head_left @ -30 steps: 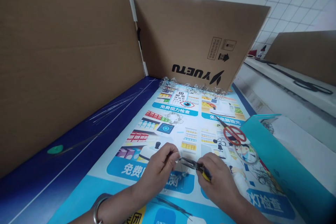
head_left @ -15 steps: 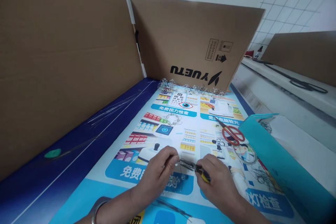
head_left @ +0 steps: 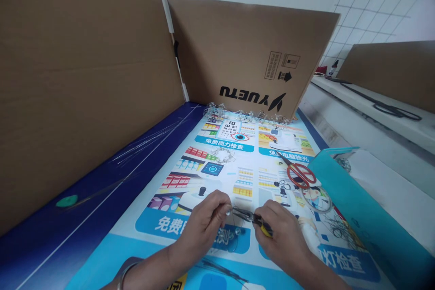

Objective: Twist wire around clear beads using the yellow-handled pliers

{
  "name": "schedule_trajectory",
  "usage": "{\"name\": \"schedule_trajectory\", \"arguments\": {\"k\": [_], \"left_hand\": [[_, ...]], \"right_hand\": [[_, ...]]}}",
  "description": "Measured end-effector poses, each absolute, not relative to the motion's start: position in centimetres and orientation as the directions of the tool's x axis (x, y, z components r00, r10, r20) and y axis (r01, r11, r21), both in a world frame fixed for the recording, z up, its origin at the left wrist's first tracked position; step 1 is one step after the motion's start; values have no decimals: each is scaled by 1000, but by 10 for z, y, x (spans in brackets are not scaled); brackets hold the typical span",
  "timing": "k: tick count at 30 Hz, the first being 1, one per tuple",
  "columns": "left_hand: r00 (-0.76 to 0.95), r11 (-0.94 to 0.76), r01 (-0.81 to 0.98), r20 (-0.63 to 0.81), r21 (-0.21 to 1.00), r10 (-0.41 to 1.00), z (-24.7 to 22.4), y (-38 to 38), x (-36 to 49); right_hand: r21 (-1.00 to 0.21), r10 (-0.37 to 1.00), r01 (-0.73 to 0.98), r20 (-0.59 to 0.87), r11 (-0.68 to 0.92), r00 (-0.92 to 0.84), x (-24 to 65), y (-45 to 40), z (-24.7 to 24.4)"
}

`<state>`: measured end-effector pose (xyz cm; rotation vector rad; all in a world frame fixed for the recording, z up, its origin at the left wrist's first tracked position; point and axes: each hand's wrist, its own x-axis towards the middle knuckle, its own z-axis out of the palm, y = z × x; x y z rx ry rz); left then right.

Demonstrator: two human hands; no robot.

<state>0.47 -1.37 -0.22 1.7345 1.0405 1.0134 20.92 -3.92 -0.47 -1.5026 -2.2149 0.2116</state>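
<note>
Near the front edge of the printed poster mat (head_left: pixel 217 158), my left hand (head_left: pixel 204 226) pinches a thin, clear-looking wire piece (head_left: pixel 230 210) between thumb and fingertips, and my right hand (head_left: pixel 283 235) is closed around the yellow grips of a pair of needle-nose pliers (head_left: pixel 251 215). Their closed nose comes to the wire right beside my left fingertips, so my left hand seems to steady the piece where the pliers meet it. A faint clear loop (head_left: pixel 234 241) hangs below my hands, though I cannot tell whether it joins the wire. Toward the mat's right edge lie red-handled scissors (head_left: pixel 299 176), with a clear ring (head_left: pixel 316 199) just beside them and a wire tangle (head_left: pixel 340 231) nearer the corner. Another tangle (head_left: pixel 220 154) sits mid-mat, and a long row of clear wire pieces (head_left: pixel 244 115) lines the far edge. A teal folder (head_left: pixel 356 208) lies along the right side, more wire (head_left: pixel 344 164) at its far corner. Upright cardboard panels (head_left: pixel 84 77) wall the left and far sides, apparently to screen the work.
</note>
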Motion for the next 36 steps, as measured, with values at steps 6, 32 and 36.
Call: {"name": "schedule_trajectory", "arguments": {"k": [6, 32, 36], "left_hand": [[353, -309, 224, 219, 924, 910, -4, -13, 4], [362, -120, 14, 107, 993, 926, -2, -8, 2], [375, -92, -8, 89, 996, 923, -1, -9, 2]], "right_hand": [[-360, 919, 851, 247, 382, -308, 210, -40, -4], [-689, 946, 699, -60, 192, -319, 211, -36, 7], [-679, 942, 705, -58, 205, -330, 211, -38, 4]]}}
